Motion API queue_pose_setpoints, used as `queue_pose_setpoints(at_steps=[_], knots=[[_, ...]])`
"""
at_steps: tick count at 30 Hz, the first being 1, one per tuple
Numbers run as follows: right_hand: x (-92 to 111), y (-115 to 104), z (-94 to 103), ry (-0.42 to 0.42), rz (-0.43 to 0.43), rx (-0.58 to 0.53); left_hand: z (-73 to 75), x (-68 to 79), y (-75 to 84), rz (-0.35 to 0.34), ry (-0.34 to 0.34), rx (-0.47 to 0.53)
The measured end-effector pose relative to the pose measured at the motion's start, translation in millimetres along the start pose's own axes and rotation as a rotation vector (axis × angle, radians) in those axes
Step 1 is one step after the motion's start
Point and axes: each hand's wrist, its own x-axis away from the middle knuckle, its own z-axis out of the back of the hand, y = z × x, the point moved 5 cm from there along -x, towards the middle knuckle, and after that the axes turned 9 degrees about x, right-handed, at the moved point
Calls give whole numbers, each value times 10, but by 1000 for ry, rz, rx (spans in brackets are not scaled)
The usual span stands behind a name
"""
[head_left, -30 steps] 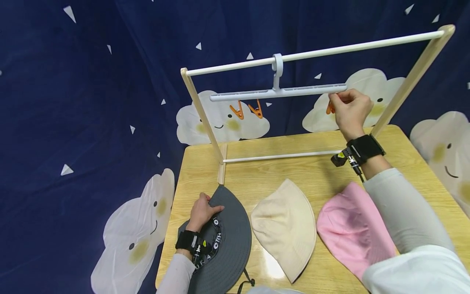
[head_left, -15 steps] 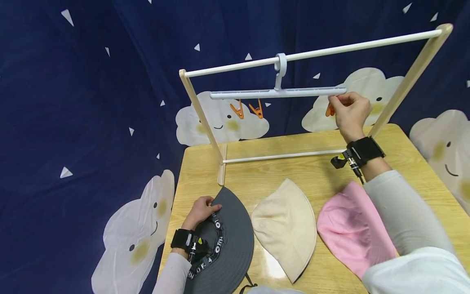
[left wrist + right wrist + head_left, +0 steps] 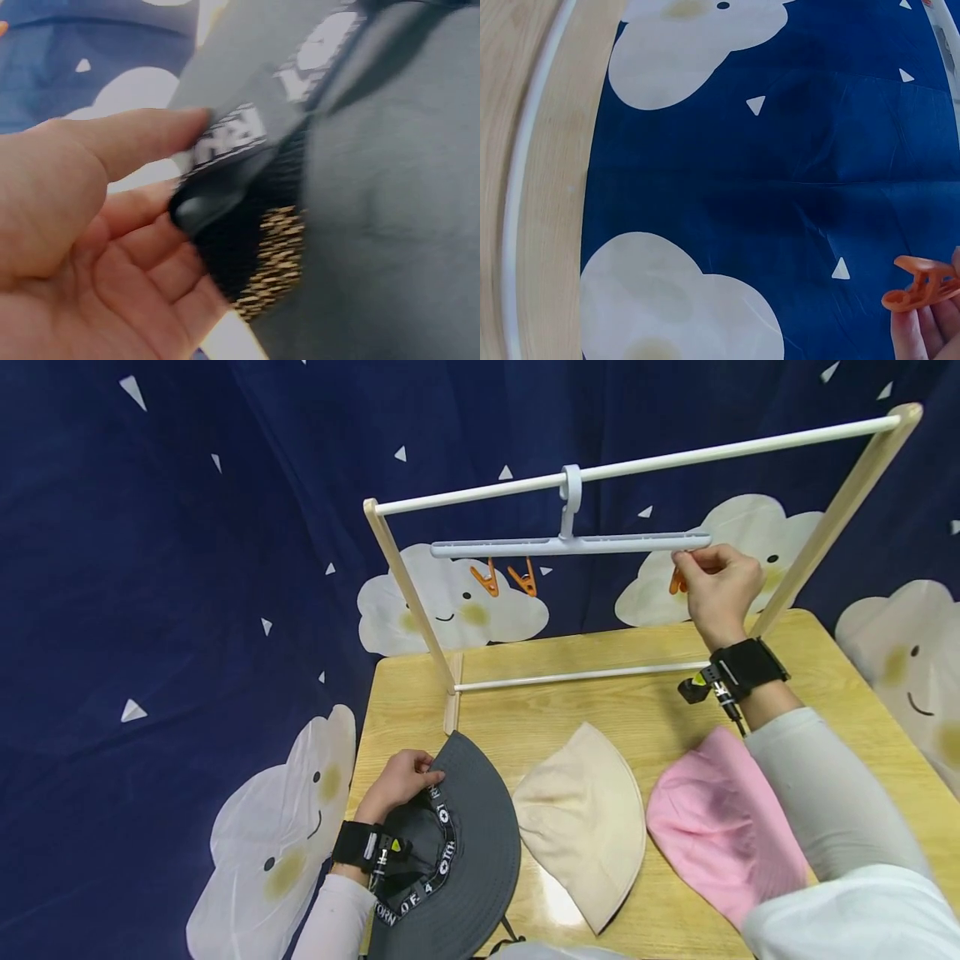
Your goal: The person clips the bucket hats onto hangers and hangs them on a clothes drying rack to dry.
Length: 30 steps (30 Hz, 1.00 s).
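A dark grey wide-brimmed hat [image 3: 483, 843] lies at the front left of the table, its inside and lettered band facing up. My left hand [image 3: 397, 783] pinches it where brim meets crown; in the left wrist view the thumb is on the band [image 3: 232, 135], the fingers beneath. High on the right, my right hand [image 3: 720, 593] grips an orange clip [image 3: 677, 581] at the end of the pale hanger [image 3: 510, 548]. Two more orange clips, a left one [image 3: 486, 580] and a right one [image 3: 522, 580], hang from the hanger's left half.
The hanger hooks over the upper white rod [image 3: 690, 458] of a wooden-sided rack [image 3: 408, 593]. On the wooden table [image 3: 570, 706] lie a cream bucket hat [image 3: 585, 827] and a pink hat [image 3: 720, 827], the pink one partly under my right forearm. A cloud-patterned blue curtain [image 3: 225, 610] hangs behind.
My left hand has shifted a little left and up along the grey hat, and more of the lettered band shows. The hanger tilts slightly differently; my right hand stays at its end.
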Motion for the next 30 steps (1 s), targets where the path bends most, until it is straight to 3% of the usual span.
queue_pose_setpoints(at_steps=[5,10,19,25,30], knots=[[4,-25,-10,-4,8,-17,131,15,188,-3,-32,-55],[20,-25,-20,-10,13,-21,242,12,287,-27,-5,-115],[29,-12,17,16,-27,-4,346,13,664,-186,26,-292],[47,-43,16,40,-16,-7,374,21,912,-228,-14,-359],[64,-70,10,49,9,3,382,5,1039,-221,-74,-375]])
